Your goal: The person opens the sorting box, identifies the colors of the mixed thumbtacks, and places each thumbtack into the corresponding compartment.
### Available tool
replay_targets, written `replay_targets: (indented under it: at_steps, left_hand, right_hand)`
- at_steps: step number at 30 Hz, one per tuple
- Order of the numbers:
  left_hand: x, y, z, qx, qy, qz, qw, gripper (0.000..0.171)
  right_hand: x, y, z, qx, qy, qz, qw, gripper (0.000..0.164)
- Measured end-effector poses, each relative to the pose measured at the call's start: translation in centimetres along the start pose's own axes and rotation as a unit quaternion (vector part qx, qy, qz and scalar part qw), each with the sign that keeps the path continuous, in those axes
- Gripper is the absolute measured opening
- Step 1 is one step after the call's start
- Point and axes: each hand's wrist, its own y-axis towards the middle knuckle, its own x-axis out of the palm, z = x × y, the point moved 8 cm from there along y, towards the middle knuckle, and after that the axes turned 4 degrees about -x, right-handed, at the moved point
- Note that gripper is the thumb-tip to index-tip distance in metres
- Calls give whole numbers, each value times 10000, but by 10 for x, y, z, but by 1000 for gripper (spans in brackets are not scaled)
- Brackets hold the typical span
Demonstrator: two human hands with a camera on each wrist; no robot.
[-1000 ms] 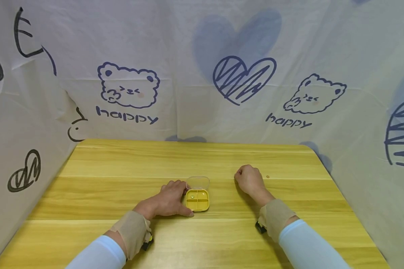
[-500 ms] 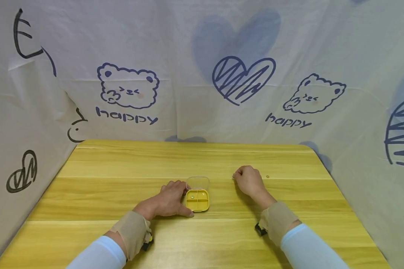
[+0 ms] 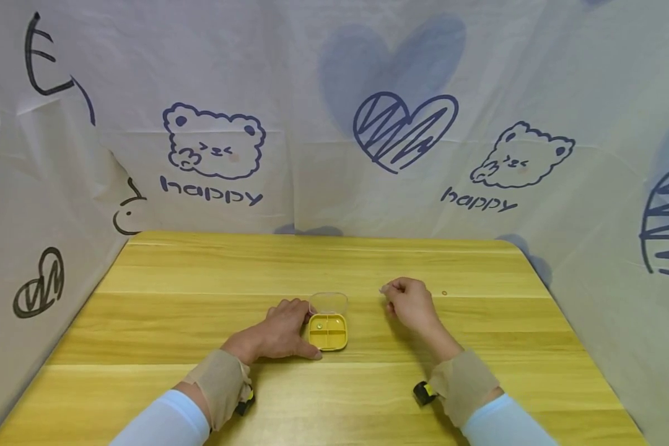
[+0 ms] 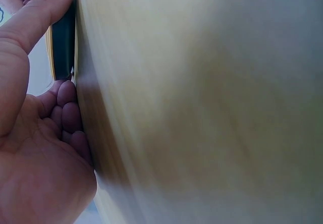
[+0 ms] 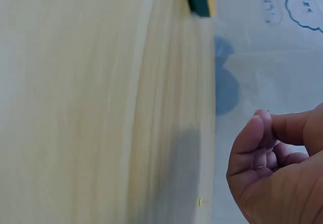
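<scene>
A yellow pill box [image 3: 327, 332] with divided compartments lies on the table, its clear lid [image 3: 329, 293] tipped back. One small pale bead-like thing [image 3: 319, 326] sits in the back-left compartment. My left hand [image 3: 279, 331] grips the box from the left, thumb at its front corner and fingers curled by its back; the left wrist view shows the thumb along the box's shaded side [image 4: 63, 42]. To the right, my right hand [image 3: 412, 301] is raised slightly and pinches a small whitish thing [image 3: 383, 289] between thumb and index finger. Its exact kind is too small to tell.
A tiny amber ring-like thing [image 3: 444, 293] lies on the wooden table [image 3: 228, 266] right of my right hand. White cloth [image 3: 312, 124] with drawings hangs behind the table and at its sides.
My right hand has moved slightly left and lifted, and the whitish thing at its fingertips now shows. My left hand and the pill box stay in place.
</scene>
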Motion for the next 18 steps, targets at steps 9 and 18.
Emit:
replay_targets:
  at_steps: [9, 18]
  left_hand:
    - [-1, 0, 1, -16, -22, -14, 10000, 71]
    - [-2, 0, 2, -71, -38, -21, 10000, 71]
  right_hand:
    - [14, -13, -1, 376, 1897, -89, 9811, 26]
    - [40, -32, -3, 1045, 4445, -611, 8876, 11]
